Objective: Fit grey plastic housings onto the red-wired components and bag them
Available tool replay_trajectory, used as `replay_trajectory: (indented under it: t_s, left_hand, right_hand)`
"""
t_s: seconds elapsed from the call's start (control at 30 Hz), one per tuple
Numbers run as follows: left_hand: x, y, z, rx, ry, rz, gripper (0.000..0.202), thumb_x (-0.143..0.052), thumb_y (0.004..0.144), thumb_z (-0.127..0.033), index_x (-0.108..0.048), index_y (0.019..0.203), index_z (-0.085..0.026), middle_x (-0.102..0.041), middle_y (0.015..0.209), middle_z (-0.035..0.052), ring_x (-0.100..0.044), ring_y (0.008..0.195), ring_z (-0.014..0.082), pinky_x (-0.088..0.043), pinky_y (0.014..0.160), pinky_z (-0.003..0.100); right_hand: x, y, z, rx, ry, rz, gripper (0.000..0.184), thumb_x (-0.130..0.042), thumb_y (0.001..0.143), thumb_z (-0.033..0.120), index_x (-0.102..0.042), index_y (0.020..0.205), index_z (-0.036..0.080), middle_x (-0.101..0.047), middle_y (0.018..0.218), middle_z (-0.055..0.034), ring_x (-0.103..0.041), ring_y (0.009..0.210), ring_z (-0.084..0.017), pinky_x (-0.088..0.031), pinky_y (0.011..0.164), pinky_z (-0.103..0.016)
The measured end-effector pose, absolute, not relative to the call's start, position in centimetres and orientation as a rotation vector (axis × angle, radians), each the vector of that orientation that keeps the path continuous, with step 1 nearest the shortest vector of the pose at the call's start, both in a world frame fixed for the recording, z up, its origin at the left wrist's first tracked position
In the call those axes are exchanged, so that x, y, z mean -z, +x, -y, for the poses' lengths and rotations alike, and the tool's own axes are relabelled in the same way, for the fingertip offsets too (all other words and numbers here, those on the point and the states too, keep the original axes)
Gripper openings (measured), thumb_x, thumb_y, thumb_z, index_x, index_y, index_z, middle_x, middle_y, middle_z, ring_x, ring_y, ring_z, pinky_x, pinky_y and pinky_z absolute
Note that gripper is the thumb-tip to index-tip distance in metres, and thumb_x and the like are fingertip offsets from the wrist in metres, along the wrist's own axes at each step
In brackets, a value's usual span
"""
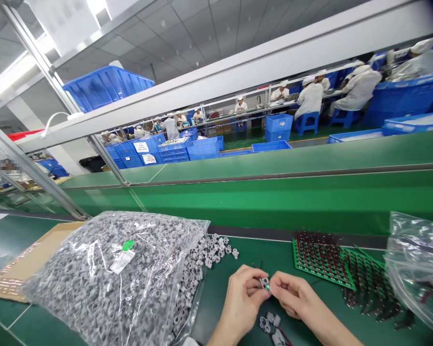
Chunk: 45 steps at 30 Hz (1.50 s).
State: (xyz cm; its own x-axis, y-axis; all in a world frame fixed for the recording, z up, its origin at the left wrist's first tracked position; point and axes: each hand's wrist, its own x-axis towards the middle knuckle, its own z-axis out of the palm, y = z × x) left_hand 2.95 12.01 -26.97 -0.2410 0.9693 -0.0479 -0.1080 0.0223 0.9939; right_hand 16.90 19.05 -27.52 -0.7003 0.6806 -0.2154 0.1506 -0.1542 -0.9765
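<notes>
Between the fingertips of both hands is a small grey plastic housing (263,280) with a bit of green circuit board (267,287) showing at it. My left hand (241,299) pinches the housing from the left. Closed fingers of my right hand (296,297) meet the green board from the right; their exact grip is partly hidden. Thin dark wires (260,265) stick up behind the left fingers. Below the hands lie several grey housings (270,321), some with red and black wires. Loose grey housings (216,250) spill from a large clear bag (104,274) on the left.
Green board panels with wires (321,262) lie on the right, beside a clear plastic bag (418,269). Flat cardboard (32,259) sits under the large bag's left side. A raised green ledge (238,197) crosses behind. Beyond are blue bins (202,148) and seated people in white.
</notes>
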Motion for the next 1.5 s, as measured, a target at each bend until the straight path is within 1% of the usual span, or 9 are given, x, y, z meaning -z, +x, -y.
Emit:
replay_trajectory:
  t_s: [0.13, 0.27, 0.43, 0.57, 0.8, 0.93, 1.07, 1.23, 1.5]
  left_hand:
    - [26.6, 3.2, -11.7, -1.365, 1.137, -1.542, 0.02, -0.066, 0.067, -0.004, -0.067, 0.084, -0.015, -0.061, 0.073, -0.0002, -0.055, 0.068, 0.011, -0.043, 0.064, 0.019]
    - [26.8, 3.2, -11.8, -1.419, 1.052, -1.47, 0.025, -0.068, 0.066, -0.008, -0.073, 0.09, -0.014, -0.063, 0.077, 0.0023, -0.054, 0.067, 0.0106, -0.043, 0.064, 0.02]
    - [26.8, 2.7, -12.1, -1.423, 0.778, -1.267, 0.028, -0.076, 0.058, -0.014, -0.073, 0.085, -0.008, -0.061, 0.062, 0.0015, -0.055, 0.056, 0.0099, -0.042, 0.058, 0.02]
    - [26.3, 2.4, -12.0, -1.388, 0.74, -1.241, 0.034, -0.084, 0.053, -0.02, -0.074, 0.082, -0.008, -0.059, 0.056, 0.0004, -0.054, 0.053, 0.0092, -0.042, 0.057, 0.02]
    - [26.4, 2.3, -11.7, -1.341, 0.74, -1.281, 0.033, -0.084, 0.052, -0.02, -0.075, 0.081, -0.008, -0.06, 0.061, 0.0015, -0.049, 0.054, 0.0065, -0.04, 0.058, 0.019]
    - [26.3, 2.2, -11.7, -1.352, 0.788, -1.292, 0.025, -0.081, 0.058, -0.02, -0.076, 0.081, -0.01, -0.062, 0.068, 0.0032, -0.056, 0.061, 0.0101, -0.045, 0.062, 0.021]
    - [26.5, 2.4, -11.8, -1.404, 0.842, -1.304, 0.017, -0.077, 0.061, -0.018, -0.076, 0.076, -0.01, -0.059, 0.07, 0.0028, -0.057, 0.06, 0.0105, -0.045, 0.061, 0.022]
    - [26.7, 2.7, -11.6, -1.415, 1.064, -1.439, 0.018, -0.066, 0.069, -0.013, -0.077, 0.082, -0.011, -0.056, 0.082, 0.0056, -0.055, 0.064, 0.0096, -0.043, 0.056, 0.018]
    - [26.8, 3.0, -11.3, -1.361, 1.112, -1.501, 0.02, -0.062, 0.071, -0.011, -0.078, 0.084, -0.012, -0.057, 0.083, 0.0057, -0.06, 0.065, 0.0106, -0.047, 0.058, 0.018]
  right_hand:
    - [27.7, 17.0, -18.9, -1.704, -0.948, 1.873, 0.047, -0.058, 0.082, 0.063, -0.049, 0.07, 0.018, -0.036, 0.054, 0.0065, -0.032, 0.046, -0.007, -0.027, 0.044, -0.019]
    - [28.1, 17.6, -18.8, -0.984, -0.743, 2.196, 0.029, -0.045, 0.096, 0.037, -0.055, 0.076, 0.018, -0.054, 0.07, -0.0008, -0.052, 0.063, -0.012, -0.04, 0.058, -0.022]
    - [27.3, 18.2, -19.1, -0.108, -0.325, 2.328, 0.026, -0.036, 0.098, 0.015, -0.061, 0.089, 0.018, -0.061, 0.076, -0.0039, -0.055, 0.068, -0.015, -0.043, 0.066, -0.028]
    - [26.2, 18.4, -19.2, 0.122, -0.199, 2.3, 0.034, -0.029, 0.099, 0.01, -0.062, 0.097, 0.017, -0.066, 0.08, -0.0059, -0.059, 0.072, -0.016, -0.046, 0.073, -0.031]
    - [26.4, 18.8, -19.4, 0.104, -0.184, 2.349, 0.036, -0.029, 0.096, 0.007, -0.063, 0.099, 0.018, -0.067, 0.082, -0.0064, -0.06, 0.075, -0.017, -0.048, 0.072, -0.031]
    - [27.0, 18.8, -19.6, 0.044, -0.176, 2.365, 0.035, -0.03, 0.096, 0.009, -0.063, 0.101, 0.018, -0.065, 0.081, -0.0066, -0.058, 0.071, -0.017, -0.047, 0.067, -0.03]
    - [27.8, 18.6, -19.2, -0.35, -0.345, 2.405, 0.026, -0.035, 0.099, 0.015, -0.061, 0.095, 0.019, -0.058, 0.08, -0.0044, -0.056, 0.069, -0.014, -0.046, 0.062, -0.025]
    - [27.8, 18.0, -18.4, -0.908, -0.638, 2.293, 0.022, -0.042, 0.099, 0.028, -0.053, 0.082, 0.02, -0.058, 0.092, -0.004, -0.059, 0.081, -0.013, -0.048, 0.072, -0.022]
    - [27.7, 17.8, -18.3, -1.277, -0.814, 2.183, 0.031, -0.044, 0.095, 0.039, -0.044, 0.07, 0.02, -0.06, 0.09, -0.0027, -0.056, 0.076, -0.014, -0.045, 0.069, -0.022]
